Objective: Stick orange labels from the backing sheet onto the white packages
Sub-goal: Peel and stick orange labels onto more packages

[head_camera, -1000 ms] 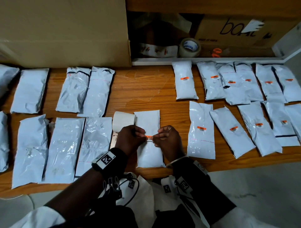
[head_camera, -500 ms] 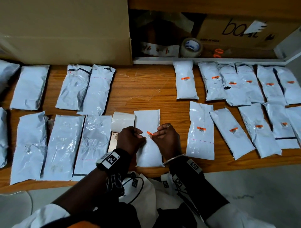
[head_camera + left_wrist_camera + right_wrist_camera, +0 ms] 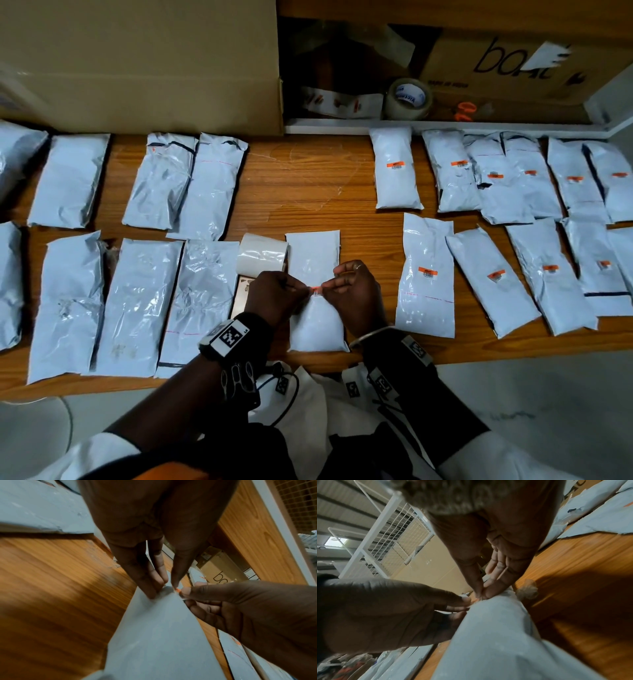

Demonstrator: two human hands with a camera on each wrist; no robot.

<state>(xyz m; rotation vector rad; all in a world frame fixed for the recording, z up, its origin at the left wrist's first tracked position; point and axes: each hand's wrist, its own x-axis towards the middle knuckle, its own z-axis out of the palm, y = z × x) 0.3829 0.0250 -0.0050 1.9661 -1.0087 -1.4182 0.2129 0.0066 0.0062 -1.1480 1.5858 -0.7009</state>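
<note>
your left hand (image 3: pixel 270 296) and right hand (image 3: pixel 356 294) meet over the white package (image 3: pixel 315 329) lying lengthwise at the near edge of the wooden surface (image 3: pixel 301 185), directly in front of you. between them sits one orange label (image 3: pixel 317 290) with a barcode, low over the middle of the package; whether it already touches the plastic cannot be told. left grip: thumb and forefinger pinching the label's left end, with the other fingers (image 3: pixel 154 582) resting on the package. right grip: thumb and forefinger pinching the label's right end, seen from the right wrist as fingertips (image 3: pixel 481 592) pressed together just above the package. the roll of backing sheet (image 3: pixel 262 255) lies just beside the package on its left, with a loose strip of it running under your left hand. to the right, two rows of packages each carry an orange label, for example the nearest one (image 3: pixel 426 274). to the left, two rows of packages (image 3: pixel 137 301) show none, apart from a small orange mark on one in the far row. behind them stand a large cardboard box (image 3: pixel 137 61) and, on a low shelf, a roll of clear tape (image 3: pixel 409 97).
</note>
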